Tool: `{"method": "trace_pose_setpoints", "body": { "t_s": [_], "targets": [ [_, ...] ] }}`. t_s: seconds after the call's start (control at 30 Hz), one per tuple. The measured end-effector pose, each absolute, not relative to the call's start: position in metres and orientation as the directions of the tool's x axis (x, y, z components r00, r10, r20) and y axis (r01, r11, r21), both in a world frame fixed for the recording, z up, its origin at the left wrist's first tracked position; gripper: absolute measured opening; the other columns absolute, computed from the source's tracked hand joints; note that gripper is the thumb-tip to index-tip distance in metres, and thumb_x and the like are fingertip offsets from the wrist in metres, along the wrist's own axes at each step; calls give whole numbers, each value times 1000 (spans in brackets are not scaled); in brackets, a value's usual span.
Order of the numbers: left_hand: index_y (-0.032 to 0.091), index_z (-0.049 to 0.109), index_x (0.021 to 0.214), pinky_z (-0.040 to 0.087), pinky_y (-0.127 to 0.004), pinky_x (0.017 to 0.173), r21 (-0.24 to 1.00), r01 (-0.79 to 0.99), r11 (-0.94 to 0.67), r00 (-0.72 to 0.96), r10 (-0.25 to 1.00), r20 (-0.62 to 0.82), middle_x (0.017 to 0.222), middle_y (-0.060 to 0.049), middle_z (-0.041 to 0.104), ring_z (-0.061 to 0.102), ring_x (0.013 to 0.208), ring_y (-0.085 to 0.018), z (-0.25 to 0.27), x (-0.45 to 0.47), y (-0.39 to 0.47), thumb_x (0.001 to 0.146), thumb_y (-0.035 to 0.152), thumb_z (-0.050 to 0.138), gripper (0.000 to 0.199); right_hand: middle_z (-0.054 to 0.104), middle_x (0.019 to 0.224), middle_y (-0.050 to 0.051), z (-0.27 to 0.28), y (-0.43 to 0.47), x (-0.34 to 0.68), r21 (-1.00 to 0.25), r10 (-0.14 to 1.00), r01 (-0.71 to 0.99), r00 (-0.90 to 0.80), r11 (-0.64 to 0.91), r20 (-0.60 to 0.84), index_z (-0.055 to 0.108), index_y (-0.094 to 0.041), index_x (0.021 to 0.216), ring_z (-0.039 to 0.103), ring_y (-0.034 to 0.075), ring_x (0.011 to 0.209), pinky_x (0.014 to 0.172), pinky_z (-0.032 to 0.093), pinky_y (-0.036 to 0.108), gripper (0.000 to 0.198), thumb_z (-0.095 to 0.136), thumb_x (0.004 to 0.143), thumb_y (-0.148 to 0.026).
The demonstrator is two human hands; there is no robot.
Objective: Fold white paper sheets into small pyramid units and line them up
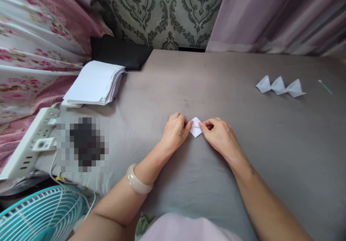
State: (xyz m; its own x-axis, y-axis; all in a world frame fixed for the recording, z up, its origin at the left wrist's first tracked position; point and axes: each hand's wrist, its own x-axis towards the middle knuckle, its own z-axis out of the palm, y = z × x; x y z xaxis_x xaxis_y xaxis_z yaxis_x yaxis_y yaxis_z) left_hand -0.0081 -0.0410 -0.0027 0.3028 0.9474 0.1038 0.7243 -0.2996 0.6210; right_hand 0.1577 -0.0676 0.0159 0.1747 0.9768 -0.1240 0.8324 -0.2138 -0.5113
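Note:
A small folded piece of white paper point(196, 127), diamond-shaped with crease lines across it, is held low over the grey cloth in front of me. My left hand point(176, 131) pinches its left corner between thumb and fingers. On the opposite corner my right hand point(220, 134) has a similar pinch. Both thumbs lie on top of the paper, and the fingertips beneath are partly hidden. Three folded white paper boats point(278, 86) stand in a row at the far right.
A stack of white paper point(93, 82) lies at the left, beside a black folded cloth point(121, 52). Nearer are a white power strip point(32, 140) with plugs, a blurred-out patch point(86, 143) and a turquoise fan point(45, 212). A thin stick point(325, 86) lies far right.

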Motion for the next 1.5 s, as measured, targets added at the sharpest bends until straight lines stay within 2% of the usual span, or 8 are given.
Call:
{"method": "trace_pose_setpoints", "body": {
  "t_s": [0.47, 0.6, 0.73, 0.83, 0.93, 1.23, 1.37, 1.5],
  "targets": [
    [17, 50, 85, 47, -34, 77, 438, 844, -309, 336, 942, 17, 92, -9, 56, 53, 88, -22, 10, -2, -44, 95, 33, 43, 20, 63, 86, 5, 15, -65, 157, -502, 974, 836, 166, -221, -151, 67, -22, 77, 58, 17, 70, 69, 42, 31, 27, 53, 85, -44],
    [15, 51, 98, 46, -35, 82, 442, 794, -419, 427, 900, 86, 98, -10, 55, 50, 90, -22, 9, -3, -39, 94, 23, 40, 14, 65, 85, 5, 15, -66, 156, -527, 979, 826, 161, -201, -122, 67, -22, 77, 58, 17, 68, 68, 43, 31, 26, 55, 84, -44],
    [18, 55, 109, 44, -31, 87, 447, 641, -624, 632, 760, 154, 106, -7, 57, 50, 92, -18, 6, -5, -34, 94, 10, 32, 29, 69, 81, 4, 14, -66, 168, -644, 985, 746, 136, -170, -101, 71, -22, 76, 60, 17, 71, 69, 44, 30, 25, 58, 82, -43],
    [18, 58, 109, 44, -29, 86, 446, 608, -657, 658, 731, 181, 105, -7, 57, 51, 92, -17, 4, -7, -32, 94, 10, 31, 32, 70, 75, 3, 12, -68, 181, -780, 975, 586, 103, -219, -196, 74, -21, 84, 61, 17, 69, 64, 45, 28, 32, 55, 83, -46],
    [19, 61, 106, 44, -27, 84, 425, 604, -674, 668, 719, 191, 103, -7, 58, 52, 92, -17, 4, -8, -33, 94, 9, 32, 33, 71, 76, 2, 13, -69, 188, -816, 967, 520, 106, -254, -233, 75, -21, 85, 60, 15, 67, 61, 45, 27, 32, 57, 81, -47],
    [15, 65, 102, 45, -29, 85, 311, 564, -765, 734, 637, 236, 103, -9, 60, 49, 95, -19, 1, -9, -34, 94, 7, 34, 34, 70, 71, 3, 12, -65, 175, -740, 976, 637, 150, -216, -155, 72, -19, 74, 60, 16, 66, 62, 43, 27, 21, 61, 73, -38],
    [13, 65, 101, 46, -30, 84, 272, 573, -773, 758, 626, 183, 102, -10, 61, 51, 96, -20, 7, -8, -40, 95, 9, 32, 34, 68, 75, 3, 9, -66, 176, -710, 988, 687, 112, -152, -104, 70, -19, 73, 59, 15, 67, 63, 43, 28, 22, 60, 75, -38],
    [12, 63, 106, 46, -31, 83, 177, 630, -756, 753, 650, 98, 103, -11, 61, 53, 94, -20, 15, -5, -50, 96, 13, 36, 29, 65, 77, 3, 11, -68, 173, -624, 997, 778, 59, -79, -53, 66, -20, 73, 56, 14, 67, 64, 41, 27, 20, 57, 80, -36]
  ]
}}
